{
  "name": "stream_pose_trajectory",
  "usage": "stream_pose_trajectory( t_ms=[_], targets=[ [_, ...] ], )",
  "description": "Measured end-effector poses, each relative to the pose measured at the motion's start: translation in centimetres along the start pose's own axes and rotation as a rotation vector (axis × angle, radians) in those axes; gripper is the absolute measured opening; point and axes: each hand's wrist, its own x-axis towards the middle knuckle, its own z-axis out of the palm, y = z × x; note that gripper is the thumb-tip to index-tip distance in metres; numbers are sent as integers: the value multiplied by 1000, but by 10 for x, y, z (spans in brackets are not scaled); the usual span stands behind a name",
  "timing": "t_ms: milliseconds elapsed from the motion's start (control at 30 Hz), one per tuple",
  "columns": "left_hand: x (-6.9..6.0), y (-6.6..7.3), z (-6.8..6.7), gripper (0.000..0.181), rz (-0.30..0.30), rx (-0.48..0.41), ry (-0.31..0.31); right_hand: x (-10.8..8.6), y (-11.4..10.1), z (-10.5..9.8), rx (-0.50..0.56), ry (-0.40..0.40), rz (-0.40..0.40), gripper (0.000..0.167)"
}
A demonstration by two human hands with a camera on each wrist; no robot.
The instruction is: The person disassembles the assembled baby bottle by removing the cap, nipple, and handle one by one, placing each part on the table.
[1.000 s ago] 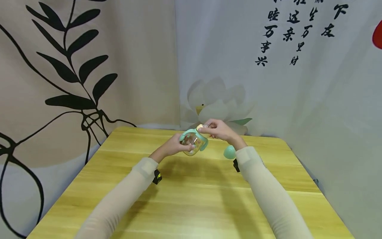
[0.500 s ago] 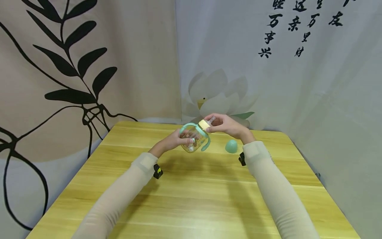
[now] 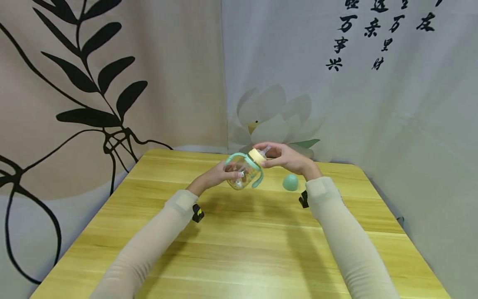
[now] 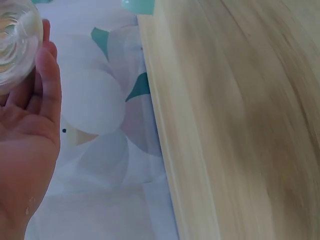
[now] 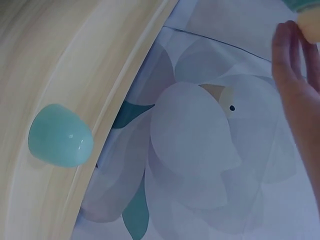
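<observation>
Bottle (image 3: 244,179) with a transparent body is near the centre of the frame, held in the air above the far part of the table (image 3: 231,249), and it leans with its top toward the upper right. From my place in the room I see the left hand (image 3: 217,175) gripping this body, the thumb laid on the near side. The right hand (image 3: 289,159) pinches the pale yellow collar (image 3: 257,156) between thumb and fingers, and from the collar comes out a clear spout (image 3: 266,150). Mint-green handles (image 3: 257,181) curve out at two sides below the collar. A little right of the centre, below the right hand and apart from it, a mint-green cap (image 3: 290,182) of rounded shape sits on the table. Two cream sleeves (image 3: 347,236) enter from the bottom of the frame, left and right. Behind the table hangs a pale cloth (image 3: 183,83), which carries dark leaves at the upper left, a white flower in the middle and black writing at the upper right.
</observation>
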Motion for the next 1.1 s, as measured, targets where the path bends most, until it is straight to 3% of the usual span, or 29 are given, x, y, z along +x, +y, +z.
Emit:
stream_pose_trajectory(
  t_ms=[100, 200, 300, 400, 567, 733, 933, 1100],
  targets=[
    [1, -3, 1, 53, -3, 52, 32, -3, 3, -1, -48, 12, 56, 81],
    [2, -5, 4, 39, -19, 119, 97, -6, 6, -1, -101, 85, 139, 87],
    [4, -6, 9, 48, -28, 191, 170, -6, 8, 3, -153, 183, 203, 85],
    [6, -6, 13, 57, -27, 319, 226, -3, 12, 8, -171, 245, 241, 76],
    [11, -7, 17, 60, -7, 584, 265, 2, 20, 16, -217, 301, 266, 69],
    [13, -5, 18, 69, -8, 719, 287, 6, 24, 18, -241, 328, 271, 70],
    [14, -3, 17, 73, -19, 755, 282, 8, 26, 17, -246, 315, 237, 58],
    [12, -5, 17, 63, -20, 574, 254, 5, 26, 15, -209, 288, 186, 49]
  ],
)
